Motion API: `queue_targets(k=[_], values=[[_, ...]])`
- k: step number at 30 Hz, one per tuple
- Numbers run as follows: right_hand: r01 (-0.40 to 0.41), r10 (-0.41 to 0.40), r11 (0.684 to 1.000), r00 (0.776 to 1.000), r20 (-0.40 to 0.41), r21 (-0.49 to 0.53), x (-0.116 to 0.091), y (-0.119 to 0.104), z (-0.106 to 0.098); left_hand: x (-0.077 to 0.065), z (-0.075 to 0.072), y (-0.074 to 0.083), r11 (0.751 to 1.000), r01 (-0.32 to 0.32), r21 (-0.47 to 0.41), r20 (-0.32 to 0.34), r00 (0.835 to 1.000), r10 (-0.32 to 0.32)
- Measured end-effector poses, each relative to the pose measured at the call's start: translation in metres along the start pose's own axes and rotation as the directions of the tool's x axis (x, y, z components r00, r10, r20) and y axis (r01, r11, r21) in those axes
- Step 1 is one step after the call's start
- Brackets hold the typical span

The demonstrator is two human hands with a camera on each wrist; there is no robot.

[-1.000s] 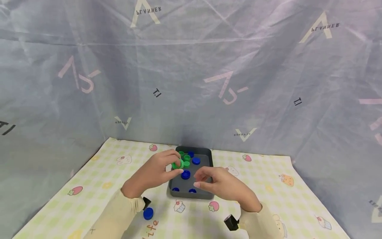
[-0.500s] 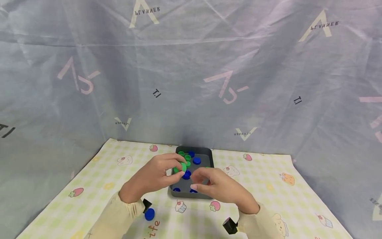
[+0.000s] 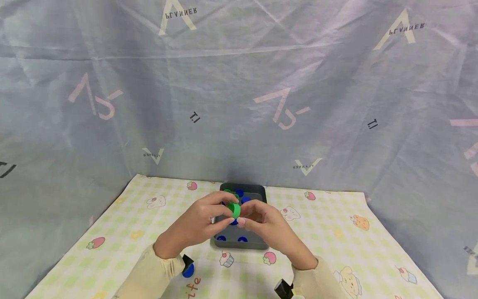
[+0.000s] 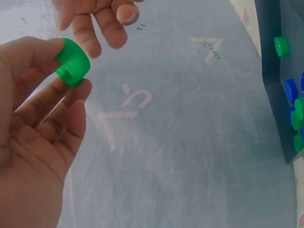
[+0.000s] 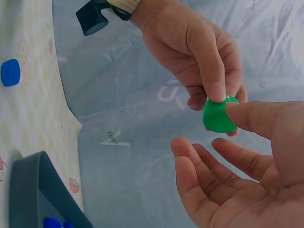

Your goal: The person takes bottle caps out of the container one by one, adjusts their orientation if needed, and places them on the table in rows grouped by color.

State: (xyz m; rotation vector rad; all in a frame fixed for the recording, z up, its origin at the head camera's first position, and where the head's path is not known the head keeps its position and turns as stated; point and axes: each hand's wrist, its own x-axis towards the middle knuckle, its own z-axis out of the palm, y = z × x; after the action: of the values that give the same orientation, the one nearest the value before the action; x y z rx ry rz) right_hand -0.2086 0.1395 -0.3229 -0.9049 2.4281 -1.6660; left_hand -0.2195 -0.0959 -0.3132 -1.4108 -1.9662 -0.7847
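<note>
My left hand [image 3: 199,222] pinches a green bottle cap [image 3: 236,210] between thumb and fingers, above the dark grey tray [image 3: 242,246]. The left wrist view shows the green bottle cap [image 4: 76,61] tipped on its side, part of its hollow inside visible. My right hand [image 3: 272,226] is right beside it. In the right wrist view the right thumb [image 5: 251,118] overlaps the cap's edge, while the other fingers are spread below and apart from it. Blue caps [image 3: 242,239] and green caps [image 4: 282,46] lie in the tray, some hidden behind the hands.
One blue cap [image 3: 188,270] lies on the checked tablecloth [image 3: 123,249], outside the tray and close to the left wrist's black camera mount [image 3: 186,262]. A grey printed curtain [image 3: 239,104] hangs behind the table.
Holding the green cap, the left hand has moved right and turned it. The right hand has come left to meet it; the hands were apart a second ago.
</note>
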Motion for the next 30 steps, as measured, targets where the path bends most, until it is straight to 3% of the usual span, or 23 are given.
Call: queue_targets(k=[8,16,23,30], values=[[0.002,0.000,0.991,1.000,-0.018,0.131,0.001,-0.001,0.004,0.002,0.005,-0.001,0.997,-0.029,-0.078,-0.002,1.000,0.029],[-0.021,0.038,0.942,0.998,-0.045,0.336,-0.003,0.002,0.002,0.002,0.012,0.003,0.996,-0.021,-0.084,0.030,0.999,0.024],[-0.042,0.059,0.922,0.998,-0.032,0.385,-0.004,0.007,0.000,0.003,0.018,0.003,0.998,-0.030,-0.047,0.029,0.999,0.031],[-0.045,0.064,0.939,0.997,-0.044,0.341,-0.004,0.008,-0.004,0.006,0.021,0.002,0.999,-0.024,-0.021,0.037,0.999,0.025]])
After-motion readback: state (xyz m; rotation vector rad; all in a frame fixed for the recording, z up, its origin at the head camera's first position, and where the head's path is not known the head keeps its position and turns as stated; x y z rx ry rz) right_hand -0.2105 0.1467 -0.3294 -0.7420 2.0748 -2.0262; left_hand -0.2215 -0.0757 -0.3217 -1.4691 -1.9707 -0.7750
